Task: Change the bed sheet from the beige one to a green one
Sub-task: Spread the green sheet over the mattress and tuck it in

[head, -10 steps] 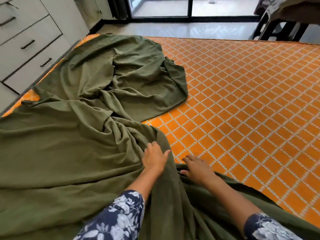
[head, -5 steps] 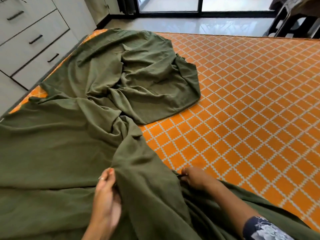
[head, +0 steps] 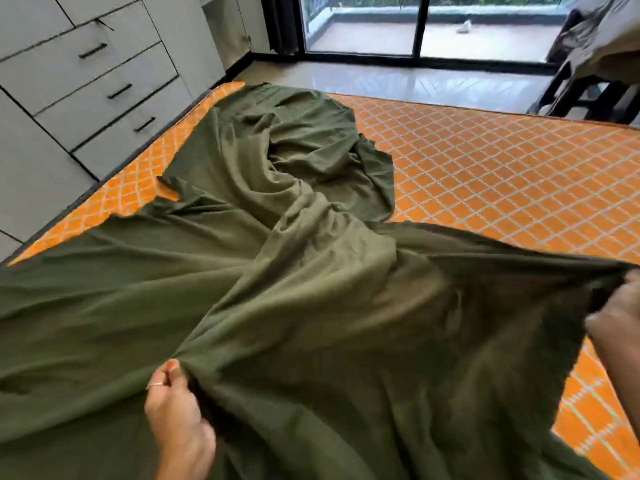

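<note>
grey drawer cabinet [head: 86, 84] flanks bed's left edge | left hand [head: 176, 414] pinches soft, wrinkled olive-green bed sheet [head: 294, 289] | sheet bunched mid-mattress | right hand [head: 614, 327] grips stretched edge | orange lattice-patterned mattress [head: 502, 174] bare rightward

Daylight is entering through the glass door [head: 415, 26] ahead, glaring off the floor [head: 398, 81]. Motion blur is smearing the right hand [head: 616, 327] and nearby sheet [head: 311, 306]. Wide-angle distortion is bending the drawers [head: 86, 81].

Orange lattice-patterned mattress [head: 502, 174], rumpled green sheet [head: 277, 306] spread over its left and near parts
</note>
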